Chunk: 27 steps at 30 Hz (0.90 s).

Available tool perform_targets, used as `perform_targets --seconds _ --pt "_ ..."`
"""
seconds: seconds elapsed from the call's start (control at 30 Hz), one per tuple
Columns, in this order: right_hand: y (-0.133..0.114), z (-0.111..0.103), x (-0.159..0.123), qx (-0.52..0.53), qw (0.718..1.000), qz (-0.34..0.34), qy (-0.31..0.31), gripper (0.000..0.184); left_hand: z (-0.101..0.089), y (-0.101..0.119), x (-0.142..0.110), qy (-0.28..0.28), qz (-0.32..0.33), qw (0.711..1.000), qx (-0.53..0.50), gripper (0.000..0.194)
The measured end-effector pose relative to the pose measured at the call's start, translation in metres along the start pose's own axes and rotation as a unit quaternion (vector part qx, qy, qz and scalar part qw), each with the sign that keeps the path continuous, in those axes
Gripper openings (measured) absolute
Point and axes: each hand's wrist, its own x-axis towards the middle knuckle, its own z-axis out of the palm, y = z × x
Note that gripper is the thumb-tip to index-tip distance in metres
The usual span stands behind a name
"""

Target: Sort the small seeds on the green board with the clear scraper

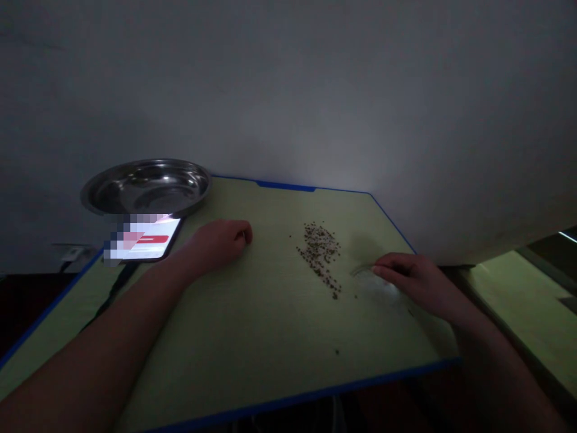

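Observation:
Small dark seed-like grains (319,246) lie scattered in a patch on the pale green tabletop (252,325). To their left my left hand (223,237) rests on the table with its fingers curled in; what they hold, if anything, is hidden. On the right side, my right hand (408,276) pinches the edge of a clear, see-through piece (363,270), thumb against fingers. That piece sits low over the table beside the grains. In the dim light I cannot tell whether it is a plastic bag or a cup.
A shallow steel basin (153,186) stands at the back left. In front of it a phone (155,239) lies with its screen lit, a dark cable (115,288) near it. A grey wall (293,90) rises behind the table's blue edge (286,186). One stray grain (336,352) lies nearer me.

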Motion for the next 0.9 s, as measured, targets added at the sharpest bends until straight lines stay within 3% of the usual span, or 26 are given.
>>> perform_targets --seconds 0.2,0.47,0.67,0.9 --pt "0.021 0.015 -0.002 -0.001 1.000 0.008 -0.009 0.033 0.001 -0.003 0.002 -0.009 0.006 1.000 -0.007 0.031" --pt "-0.001 0.027 -0.020 0.019 0.998 0.010 -0.063 0.025 0.000 -0.002 0.001 -0.012 0.001 1.000 -0.009 0.031" --pt "-0.009 0.033 -0.020 0.014 0.999 -0.001 -0.045 0.022 0.000 -0.003 0.002 -0.020 -0.003 1.000 -0.008 0.030" --pt "0.001 0.036 -0.015 0.008 1.000 0.012 -0.013 0.024 0.001 -0.003 0.002 -0.019 -0.003 1.000 -0.006 0.029"
